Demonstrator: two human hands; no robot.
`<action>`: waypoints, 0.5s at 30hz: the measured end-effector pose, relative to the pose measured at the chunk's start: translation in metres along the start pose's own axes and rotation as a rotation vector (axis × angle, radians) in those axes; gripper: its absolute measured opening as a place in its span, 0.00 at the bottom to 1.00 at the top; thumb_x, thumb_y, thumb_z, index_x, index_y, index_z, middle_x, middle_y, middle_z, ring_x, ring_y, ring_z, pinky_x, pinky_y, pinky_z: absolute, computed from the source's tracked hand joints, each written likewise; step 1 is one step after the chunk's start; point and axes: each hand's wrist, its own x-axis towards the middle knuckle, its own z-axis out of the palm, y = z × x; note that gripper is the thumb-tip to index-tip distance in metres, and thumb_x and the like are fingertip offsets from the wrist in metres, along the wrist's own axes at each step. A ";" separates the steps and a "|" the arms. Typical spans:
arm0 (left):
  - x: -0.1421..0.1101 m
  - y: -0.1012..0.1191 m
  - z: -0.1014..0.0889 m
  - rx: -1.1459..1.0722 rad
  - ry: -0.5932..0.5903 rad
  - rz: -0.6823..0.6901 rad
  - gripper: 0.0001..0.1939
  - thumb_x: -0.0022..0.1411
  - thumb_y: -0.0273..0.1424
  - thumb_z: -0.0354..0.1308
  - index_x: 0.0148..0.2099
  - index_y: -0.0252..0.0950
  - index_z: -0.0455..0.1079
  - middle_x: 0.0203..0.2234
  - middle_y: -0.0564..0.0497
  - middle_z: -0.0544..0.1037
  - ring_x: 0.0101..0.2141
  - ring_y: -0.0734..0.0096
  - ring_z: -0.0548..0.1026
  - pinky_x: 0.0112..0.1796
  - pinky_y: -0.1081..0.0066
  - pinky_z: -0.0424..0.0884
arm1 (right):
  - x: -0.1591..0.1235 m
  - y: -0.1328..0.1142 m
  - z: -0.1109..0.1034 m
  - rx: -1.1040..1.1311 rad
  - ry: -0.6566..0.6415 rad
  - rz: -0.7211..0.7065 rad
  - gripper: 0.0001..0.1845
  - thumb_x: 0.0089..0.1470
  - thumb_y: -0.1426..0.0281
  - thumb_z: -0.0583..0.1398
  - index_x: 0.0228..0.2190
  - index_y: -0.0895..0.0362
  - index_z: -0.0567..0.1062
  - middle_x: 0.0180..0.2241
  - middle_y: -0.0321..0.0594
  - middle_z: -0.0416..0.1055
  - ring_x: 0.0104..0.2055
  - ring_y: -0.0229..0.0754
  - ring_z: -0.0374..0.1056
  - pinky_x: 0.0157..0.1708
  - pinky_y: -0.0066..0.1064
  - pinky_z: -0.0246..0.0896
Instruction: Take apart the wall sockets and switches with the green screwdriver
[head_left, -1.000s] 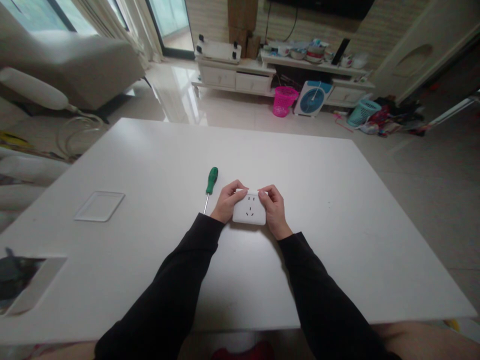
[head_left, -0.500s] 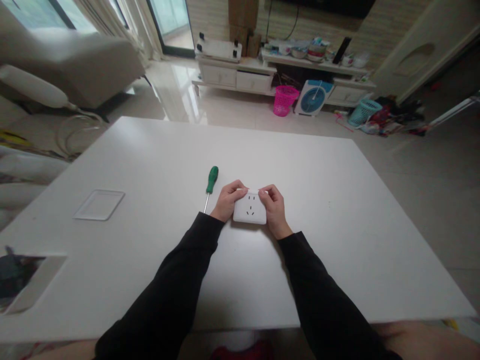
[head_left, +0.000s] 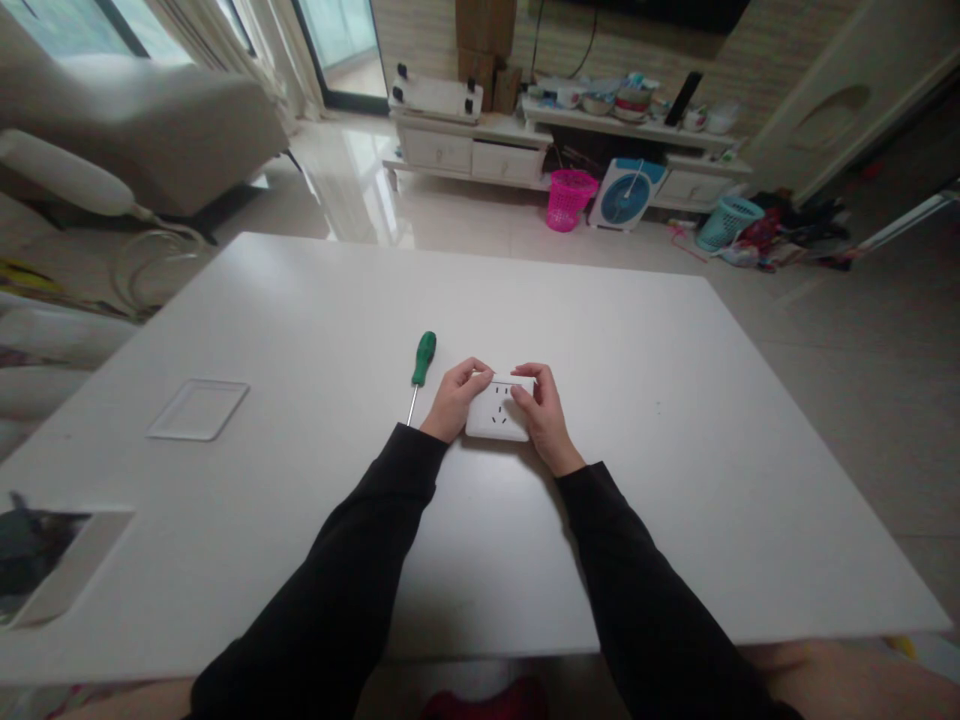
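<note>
A white wall socket (head_left: 495, 414) lies face up near the middle of the white table (head_left: 675, 420). My left hand (head_left: 453, 397) grips its left edge, with fingertips on the top left corner. My right hand (head_left: 541, 414) holds the right side, its fingers reaching over the top edge and partly covering the socket's face. A screwdriver (head_left: 420, 370) with a green handle lies just left of my left hand, its metal shaft pointing toward me.
A flat white cover plate (head_left: 198, 410) rests on the table at the left. A paper or photo (head_left: 45, 565) lies at the near left corner. Beyond the table are a sofa (head_left: 142, 120), a pink basket (head_left: 567, 200) and a small fan (head_left: 625, 196).
My right hand has slid left over the socket's top edge and face. The socket sits slightly farther from me. The left hand barely moved.
</note>
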 end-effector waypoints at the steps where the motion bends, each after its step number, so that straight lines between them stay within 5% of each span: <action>1: 0.001 -0.001 0.000 0.003 0.020 0.007 0.19 0.55 0.46 0.67 0.32 0.35 0.69 0.22 0.56 0.71 0.24 0.75 0.67 0.27 0.74 0.61 | -0.001 -0.002 -0.002 -0.051 -0.030 -0.046 0.30 0.52 0.50 0.68 0.50 0.48 0.67 0.46 0.39 0.68 0.43 0.45 0.69 0.38 0.37 0.70; 4: 0.003 -0.004 -0.001 -0.025 0.062 -0.004 0.20 0.55 0.47 0.68 0.32 0.36 0.69 0.22 0.57 0.70 0.24 0.75 0.67 0.26 0.74 0.61 | -0.002 -0.011 -0.009 -0.287 -0.147 -0.272 0.46 0.43 0.52 0.75 0.58 0.47 0.63 0.59 0.46 0.62 0.61 0.56 0.64 0.55 0.51 0.70; 8: 0.004 -0.007 -0.001 -0.053 0.094 -0.025 0.21 0.55 0.47 0.69 0.31 0.36 0.67 0.21 0.57 0.69 0.23 0.75 0.66 0.25 0.74 0.61 | -0.002 -0.019 -0.014 -0.506 -0.246 -0.529 0.48 0.41 0.54 0.78 0.59 0.44 0.65 0.64 0.48 0.56 0.70 0.61 0.55 0.68 0.62 0.56; 15: 0.010 -0.020 -0.004 -0.167 0.270 0.089 0.24 0.59 0.48 0.68 0.29 0.38 0.60 0.21 0.59 0.65 0.22 0.78 0.64 0.24 0.77 0.61 | -0.006 -0.013 -0.007 -0.525 -0.021 -0.462 0.49 0.46 0.54 0.75 0.62 0.43 0.58 0.67 0.51 0.49 0.72 0.62 0.51 0.56 0.60 0.71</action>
